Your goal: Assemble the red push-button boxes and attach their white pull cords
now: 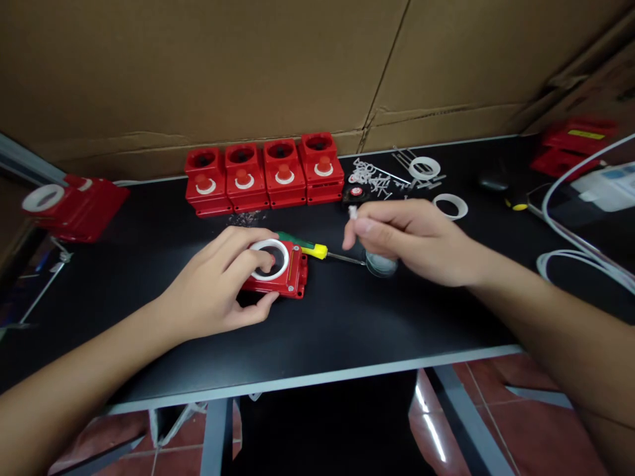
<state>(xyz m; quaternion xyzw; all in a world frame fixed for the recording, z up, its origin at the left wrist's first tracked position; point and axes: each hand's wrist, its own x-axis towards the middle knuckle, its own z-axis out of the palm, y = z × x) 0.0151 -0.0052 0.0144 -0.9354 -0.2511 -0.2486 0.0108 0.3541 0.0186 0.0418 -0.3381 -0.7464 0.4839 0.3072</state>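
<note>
My left hand (225,277) grips a red housing cover (294,276) that lies on the black table. A white ring (284,269) sits in the cover's round opening, and a finger of this hand reaches into it. To the right, my right hand (411,231) is raised over the table, thumb and forefinger pinching a small whitish piece (352,211) too small to name. Partly hidden below that hand is a small clear round dish (381,266). A green and yellow screwdriver (313,250) lies between the hands, its tip at the dish.
Several red boxes (285,188) with red knobs stand along the cardboard wall. Small white parts (364,172) and white rings (450,206) lie to their right. Another red box (84,208) stands at far left. White cable (570,264) coils at right, near another screwdriver (518,201).
</note>
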